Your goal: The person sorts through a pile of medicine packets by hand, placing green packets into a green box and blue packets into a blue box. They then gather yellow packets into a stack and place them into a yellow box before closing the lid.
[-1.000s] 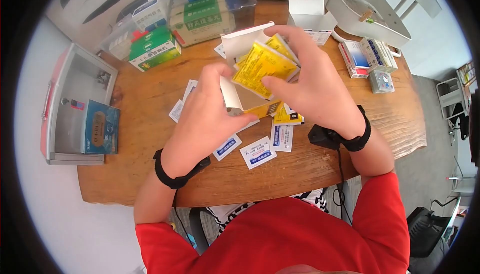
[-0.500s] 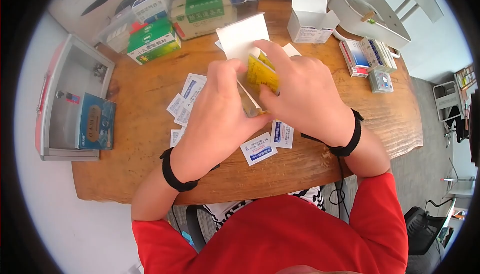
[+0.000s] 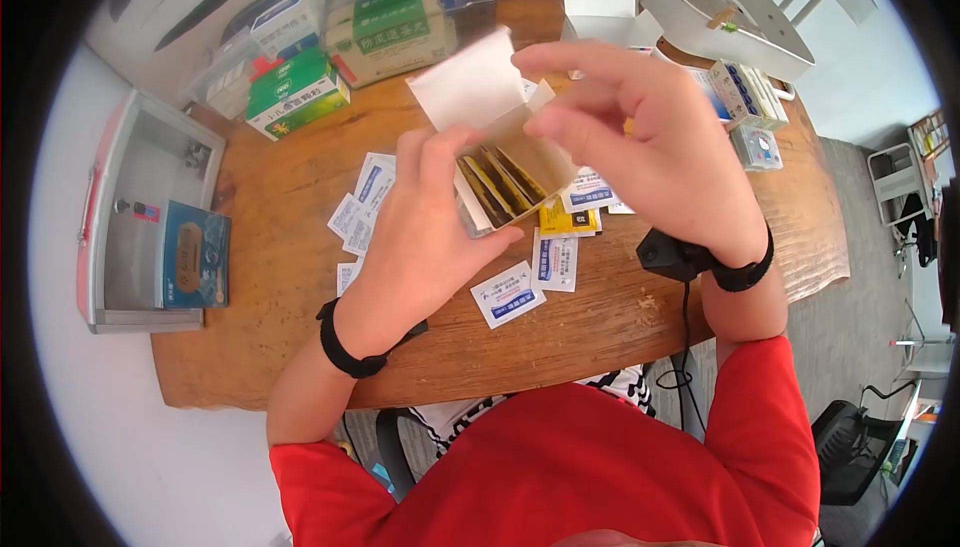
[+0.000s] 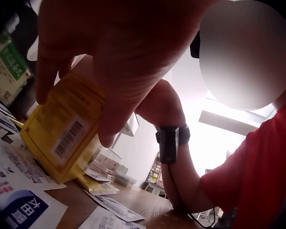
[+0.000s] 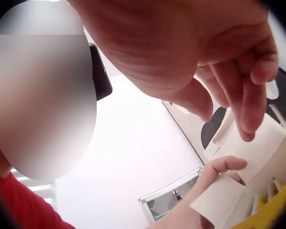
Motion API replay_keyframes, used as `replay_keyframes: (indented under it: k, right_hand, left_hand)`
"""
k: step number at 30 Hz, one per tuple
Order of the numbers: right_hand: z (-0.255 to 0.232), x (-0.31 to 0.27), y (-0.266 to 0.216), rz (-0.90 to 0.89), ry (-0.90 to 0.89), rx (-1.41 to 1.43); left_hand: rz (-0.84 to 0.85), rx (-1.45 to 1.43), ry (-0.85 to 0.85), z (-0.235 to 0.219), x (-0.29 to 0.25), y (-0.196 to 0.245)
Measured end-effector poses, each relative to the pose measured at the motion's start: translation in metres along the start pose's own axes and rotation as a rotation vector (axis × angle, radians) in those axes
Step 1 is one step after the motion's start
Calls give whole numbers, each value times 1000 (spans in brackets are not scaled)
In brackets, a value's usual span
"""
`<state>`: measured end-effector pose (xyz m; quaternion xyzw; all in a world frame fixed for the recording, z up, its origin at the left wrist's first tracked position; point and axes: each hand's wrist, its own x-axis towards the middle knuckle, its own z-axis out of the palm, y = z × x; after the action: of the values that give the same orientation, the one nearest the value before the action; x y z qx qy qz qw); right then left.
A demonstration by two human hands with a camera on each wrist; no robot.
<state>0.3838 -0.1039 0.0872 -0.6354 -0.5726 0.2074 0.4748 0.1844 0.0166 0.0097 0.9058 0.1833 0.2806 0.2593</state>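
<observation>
My left hand (image 3: pixel 415 237) grips a yellow carton (image 4: pixel 69 129) by its near side, fingers and thumb spread around the wall. The carton stands with its white lid flap (image 3: pixel 465 87) raised. Several yellow sachets (image 3: pixel 497 185) are upright inside it, edges up. Over the carton's right side hovers my right hand (image 3: pixel 650 147), fingers loosely bent and nothing held, its index fingertip close to the flap. Below the carton lie a yellow sachet (image 3: pixel 568 220) and white-and-blue sachets (image 3: pixel 508 294), with more of the white ones (image 3: pixel 372 182) left of it.
At the back left are a green medicine box (image 3: pixel 297 94) and a clear bin of boxes. A white open carton (image 3: pixel 598 22) and a white basket (image 3: pixel 735 22) stand at the back right. On the left is a metal-framed case (image 3: pixel 140 319) with a blue box (image 3: pixel 197 257).
The yellow sachets in my right hand went down into the carton and were let go. My right hand has since risen and moved right, while the left keeps hold of the carton.
</observation>
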Motion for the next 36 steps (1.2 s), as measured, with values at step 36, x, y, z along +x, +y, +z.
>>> replay_keyframes:
  k: [36]
  right_hand:
    - [0, -41, 82, -287, -329, -943]
  left_hand:
    - [-355, -304, 411, -91, -29, -124]
